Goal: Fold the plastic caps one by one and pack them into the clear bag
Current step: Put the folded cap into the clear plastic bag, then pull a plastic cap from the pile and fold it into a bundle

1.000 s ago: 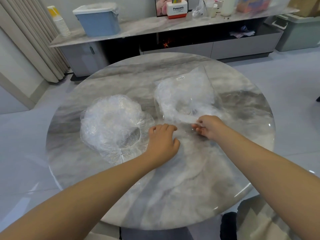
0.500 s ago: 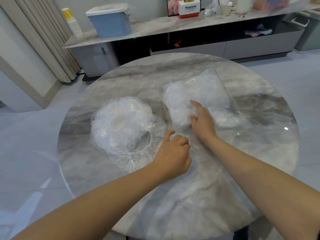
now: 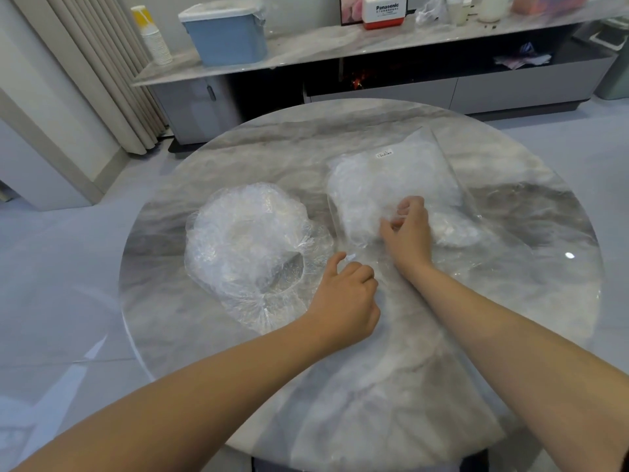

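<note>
A heap of crumpled clear plastic caps point(image 3: 248, 247) lies on the left half of the round marble table point(image 3: 391, 386). To its right lies the clear bag point(image 3: 398, 185), with a small white label and more caps inside. My left hand point(image 3: 343, 301) sits at the bag's near open edge, thumb and curled fingers pinching the film there. My right hand point(image 3: 406, 229) reaches into the bag's mouth. Its fingers curl over the caps inside, and I cannot tell whether they hold one.
Beyond the table runs a long low marble-topped cabinet point(image 3: 340, 49). On it stand a blue lidded bin point(image 3: 226, 35), a stack of paper cups point(image 3: 153, 35) and a Panasonic box point(image 3: 384, 11). Curtains point(image 3: 98, 69) hang at the far left, with pale floor all around.
My right hand carried a folded cap from the bag's mouth deeper inside with straight fingers, and those fingers have now curled. My left hand stayed at the bag's edge.
</note>
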`<state>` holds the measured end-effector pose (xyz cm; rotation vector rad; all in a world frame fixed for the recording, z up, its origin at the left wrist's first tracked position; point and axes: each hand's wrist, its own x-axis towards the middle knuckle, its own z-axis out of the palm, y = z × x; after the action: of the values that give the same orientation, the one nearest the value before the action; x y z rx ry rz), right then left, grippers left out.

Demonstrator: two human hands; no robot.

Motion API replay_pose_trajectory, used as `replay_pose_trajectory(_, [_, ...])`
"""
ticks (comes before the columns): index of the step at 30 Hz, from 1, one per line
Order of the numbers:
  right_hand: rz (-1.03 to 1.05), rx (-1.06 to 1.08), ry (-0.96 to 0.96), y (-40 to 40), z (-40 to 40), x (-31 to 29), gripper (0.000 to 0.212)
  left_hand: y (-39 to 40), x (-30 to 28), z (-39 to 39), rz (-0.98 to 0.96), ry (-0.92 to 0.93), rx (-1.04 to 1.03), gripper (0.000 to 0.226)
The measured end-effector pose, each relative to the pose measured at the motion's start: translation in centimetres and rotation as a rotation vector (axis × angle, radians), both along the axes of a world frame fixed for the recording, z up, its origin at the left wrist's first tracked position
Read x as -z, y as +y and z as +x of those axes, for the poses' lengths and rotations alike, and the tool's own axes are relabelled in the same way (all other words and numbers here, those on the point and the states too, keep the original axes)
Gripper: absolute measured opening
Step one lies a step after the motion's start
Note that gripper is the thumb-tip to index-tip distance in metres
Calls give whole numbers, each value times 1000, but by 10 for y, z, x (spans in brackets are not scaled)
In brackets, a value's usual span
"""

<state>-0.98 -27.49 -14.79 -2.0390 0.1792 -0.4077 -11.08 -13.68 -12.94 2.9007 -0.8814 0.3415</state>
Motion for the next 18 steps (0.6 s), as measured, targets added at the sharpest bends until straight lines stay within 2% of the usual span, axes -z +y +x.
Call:
replay_pose_trajectory(2, [-142, -94, -1, 0, -3, 7, 36, 0, -1, -1, 0, 1, -3, 40])
replay_pose_trajectory(4, [-384, -191, 127, 0, -4, 12, 50, 0, -1, -3, 11, 5, -2, 41])
replay_pose_trajectory(6, [-506, -246, 258, 0, -8, 9, 57, 0, -3, -6, 29, 38, -3, 43])
replay_pose_trajectory(13, [-552, -297, 353, 6, -31, -16, 65, 11, -8, -16, 61, 152, 3, 40])
replay_pose_trajectory(18, [-700, -390, 410, -4, -59, -43, 65, 17, -24, -29, 77, 178, -14, 39])
